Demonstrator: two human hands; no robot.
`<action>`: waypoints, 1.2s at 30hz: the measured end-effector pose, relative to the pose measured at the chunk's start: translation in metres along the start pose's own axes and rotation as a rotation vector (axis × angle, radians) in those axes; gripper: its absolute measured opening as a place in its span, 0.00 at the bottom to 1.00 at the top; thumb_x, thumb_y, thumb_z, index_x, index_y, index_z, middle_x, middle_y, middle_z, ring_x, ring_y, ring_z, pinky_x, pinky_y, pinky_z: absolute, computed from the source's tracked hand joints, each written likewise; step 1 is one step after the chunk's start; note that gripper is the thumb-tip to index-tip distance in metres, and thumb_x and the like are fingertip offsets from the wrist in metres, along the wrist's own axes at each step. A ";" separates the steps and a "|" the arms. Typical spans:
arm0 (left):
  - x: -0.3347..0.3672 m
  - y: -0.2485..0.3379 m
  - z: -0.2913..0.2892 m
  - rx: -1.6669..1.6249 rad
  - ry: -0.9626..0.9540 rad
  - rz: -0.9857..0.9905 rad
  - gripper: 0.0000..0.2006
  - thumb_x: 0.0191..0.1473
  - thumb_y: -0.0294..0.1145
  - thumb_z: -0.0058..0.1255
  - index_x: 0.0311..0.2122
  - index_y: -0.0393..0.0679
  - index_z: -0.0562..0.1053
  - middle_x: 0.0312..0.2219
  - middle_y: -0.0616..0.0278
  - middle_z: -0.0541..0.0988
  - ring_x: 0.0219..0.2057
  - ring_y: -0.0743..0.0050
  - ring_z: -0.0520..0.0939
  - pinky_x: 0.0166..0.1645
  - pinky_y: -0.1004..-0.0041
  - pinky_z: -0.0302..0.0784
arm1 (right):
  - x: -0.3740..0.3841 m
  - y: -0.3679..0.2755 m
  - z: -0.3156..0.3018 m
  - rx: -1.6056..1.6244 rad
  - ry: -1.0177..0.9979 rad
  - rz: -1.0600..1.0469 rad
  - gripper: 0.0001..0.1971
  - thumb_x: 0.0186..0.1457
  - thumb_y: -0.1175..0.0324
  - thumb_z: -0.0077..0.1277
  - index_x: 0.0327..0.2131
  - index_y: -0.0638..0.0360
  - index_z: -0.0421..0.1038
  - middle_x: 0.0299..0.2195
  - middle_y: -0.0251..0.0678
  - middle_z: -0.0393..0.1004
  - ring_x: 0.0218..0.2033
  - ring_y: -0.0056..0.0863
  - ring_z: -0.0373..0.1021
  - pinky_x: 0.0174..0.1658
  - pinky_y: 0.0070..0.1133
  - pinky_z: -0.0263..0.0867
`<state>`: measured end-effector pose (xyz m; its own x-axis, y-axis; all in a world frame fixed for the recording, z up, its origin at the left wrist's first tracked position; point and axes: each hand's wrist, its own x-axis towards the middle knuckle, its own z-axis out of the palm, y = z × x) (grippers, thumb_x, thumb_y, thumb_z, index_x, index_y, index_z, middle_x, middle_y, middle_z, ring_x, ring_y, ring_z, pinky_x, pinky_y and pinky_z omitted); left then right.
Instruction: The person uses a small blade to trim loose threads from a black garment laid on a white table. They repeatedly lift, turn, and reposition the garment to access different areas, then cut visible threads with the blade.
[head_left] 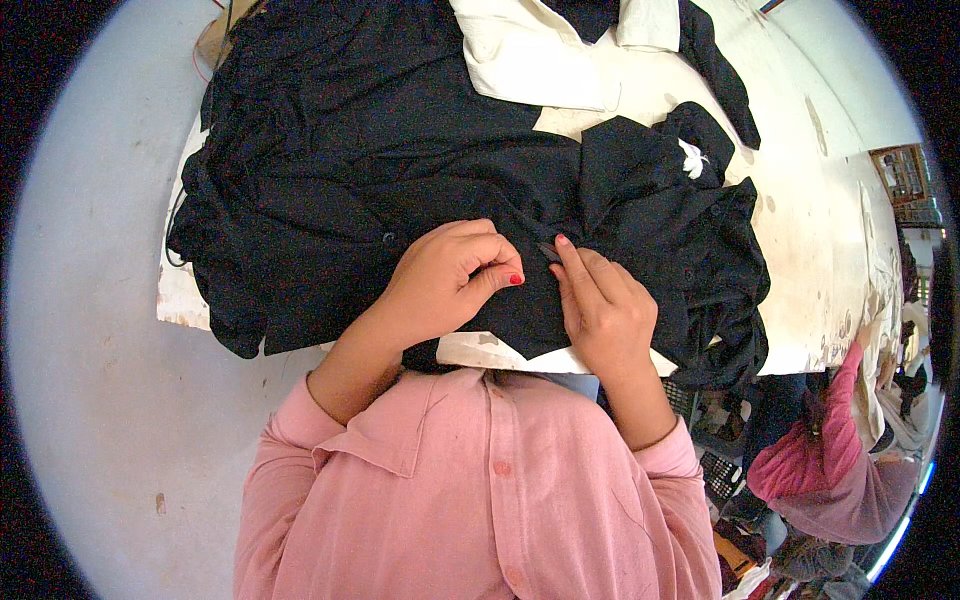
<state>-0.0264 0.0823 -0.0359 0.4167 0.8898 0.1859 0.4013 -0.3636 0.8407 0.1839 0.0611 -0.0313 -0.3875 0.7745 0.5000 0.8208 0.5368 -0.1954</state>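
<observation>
A black garment (330,190) with buttons lies spread and rumpled over the pale table in front of me. Over its middle is my left hand (450,275), its fingers curled in and thumb and forefinger pinched together; whatever they grip is too small to make out. My right hand (608,305) is just to the right, resting on the cloth with thumb and fingers drawn together. By its fingertips shows a small dark grey piece (549,252), whose kind I cannot tell. Further right, a black flap (630,165) is folded up near a small white scrap (692,158).
White cloth pieces (530,55) lie on black fabric at the far side of the table (800,230). The table's near edge runs just before my body. At the lower right, a person in a pink sleeve (815,455) works beside dark baskets (720,475).
</observation>
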 end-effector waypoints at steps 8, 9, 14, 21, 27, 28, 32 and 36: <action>0.000 0.000 -0.001 0.067 -0.017 0.044 0.05 0.52 0.32 0.56 0.28 0.43 0.75 0.24 0.62 0.75 0.28 0.63 0.77 0.33 0.68 0.71 | -0.001 0.001 -0.001 0.031 -0.012 0.019 0.17 0.47 0.73 0.61 0.43 0.59 0.77 0.32 0.36 0.77 0.27 0.29 0.74 0.30 0.22 0.70; 0.000 0.001 -0.002 0.074 -0.025 0.051 0.06 0.53 0.33 0.56 0.28 0.44 0.75 0.24 0.62 0.74 0.28 0.63 0.77 0.33 0.67 0.71 | -0.001 0.001 -0.001 0.030 -0.008 0.014 0.17 0.47 0.73 0.61 0.43 0.59 0.77 0.32 0.36 0.77 0.27 0.29 0.74 0.30 0.22 0.70; -0.001 -0.001 -0.001 0.097 -0.032 0.077 0.07 0.53 0.35 0.55 0.28 0.44 0.74 0.24 0.62 0.74 0.29 0.61 0.76 0.35 0.66 0.70 | -0.002 0.002 -0.001 0.033 -0.007 0.003 0.17 0.47 0.73 0.61 0.43 0.59 0.77 0.32 0.36 0.77 0.27 0.29 0.74 0.29 0.23 0.70; -0.001 0.000 -0.003 0.100 -0.068 0.081 0.06 0.52 0.34 0.55 0.27 0.44 0.74 0.25 0.61 0.74 0.31 0.58 0.76 0.36 0.64 0.70 | -0.002 0.004 0.000 0.037 0.010 -0.028 0.17 0.46 0.73 0.61 0.44 0.59 0.77 0.32 0.36 0.77 0.26 0.29 0.73 0.29 0.22 0.69; -0.003 0.001 -0.004 0.118 -0.059 0.075 0.07 0.53 0.34 0.54 0.28 0.44 0.74 0.25 0.61 0.75 0.31 0.59 0.76 0.36 0.64 0.70 | -0.001 0.006 0.000 0.047 0.007 -0.041 0.18 0.46 0.73 0.61 0.44 0.58 0.77 0.32 0.34 0.76 0.26 0.28 0.73 0.28 0.22 0.69; -0.003 0.001 -0.004 0.130 -0.058 0.076 0.07 0.53 0.34 0.54 0.28 0.44 0.73 0.26 0.62 0.75 0.31 0.59 0.76 0.36 0.65 0.70 | 0.000 0.006 -0.001 0.045 0.004 -0.043 0.18 0.46 0.73 0.61 0.44 0.58 0.77 0.32 0.34 0.76 0.26 0.28 0.73 0.28 0.22 0.69; -0.002 -0.001 -0.003 0.108 -0.058 0.079 0.06 0.54 0.34 0.54 0.28 0.44 0.73 0.25 0.62 0.75 0.30 0.60 0.76 0.36 0.66 0.70 | 0.000 0.005 -0.003 0.004 -0.020 -0.053 0.18 0.46 0.72 0.61 0.44 0.58 0.77 0.32 0.34 0.76 0.26 0.28 0.73 0.28 0.23 0.69; -0.002 0.002 -0.004 0.103 -0.058 0.069 0.06 0.55 0.32 0.53 0.28 0.44 0.73 0.25 0.61 0.74 0.30 0.60 0.77 0.35 0.67 0.71 | -0.004 0.010 0.000 0.047 -0.022 -0.036 0.16 0.49 0.69 0.59 0.44 0.57 0.76 0.34 0.33 0.76 0.27 0.28 0.73 0.27 0.23 0.69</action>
<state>-0.0296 0.0812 -0.0329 0.4912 0.8455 0.2094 0.4503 -0.4523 0.7699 0.1937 0.0633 -0.0348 -0.4264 0.7611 0.4887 0.7854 0.5796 -0.2172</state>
